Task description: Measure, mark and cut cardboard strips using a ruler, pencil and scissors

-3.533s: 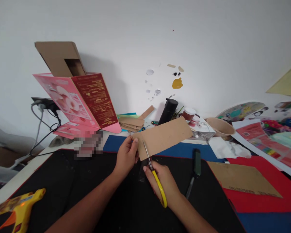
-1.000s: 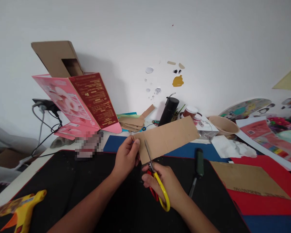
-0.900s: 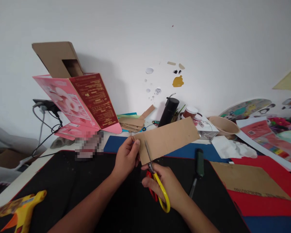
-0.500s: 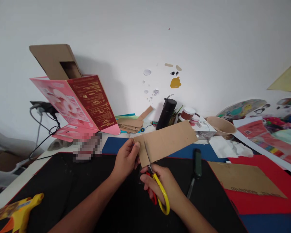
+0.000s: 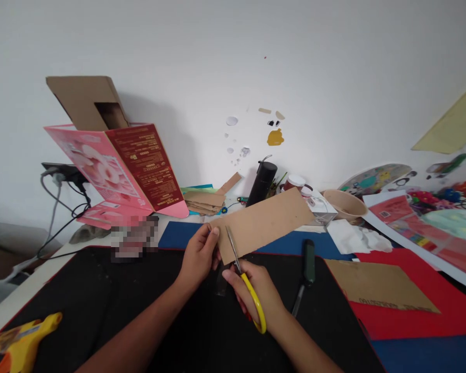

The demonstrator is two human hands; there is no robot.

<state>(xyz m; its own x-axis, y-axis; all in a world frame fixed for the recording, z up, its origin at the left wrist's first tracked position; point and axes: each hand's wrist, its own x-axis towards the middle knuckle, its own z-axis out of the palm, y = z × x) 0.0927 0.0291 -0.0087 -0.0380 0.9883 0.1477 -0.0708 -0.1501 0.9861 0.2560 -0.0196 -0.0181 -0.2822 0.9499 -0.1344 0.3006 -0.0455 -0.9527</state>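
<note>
My left hand [image 5: 200,255] pinches the left end of a long brown cardboard strip [image 5: 264,223], held up over the black mat [image 5: 101,305]. In my right hand [image 5: 258,290] are yellow-handled scissors [image 5: 245,285], fingers closed through the loops. The blades are closed and stand in the strip's lower edge, close to my left thumb. The strip slopes up to the right.
A green-handled screwdriver [image 5: 305,269] lies on the mat right of my hands. A flat brown cardboard sheet [image 5: 376,292] rests on red paper [image 5: 431,311]. A yellow glue gun [image 5: 19,344] is at the lower left. A pink box [image 5: 116,168], black bottle [image 5: 261,182], bowl [image 5: 344,204] and papers stand behind.
The scissor handles have closed since half a second ago, when the red inner loop showed apart, and the blades have shut into the cardboard. My left hand keeps its grip.
</note>
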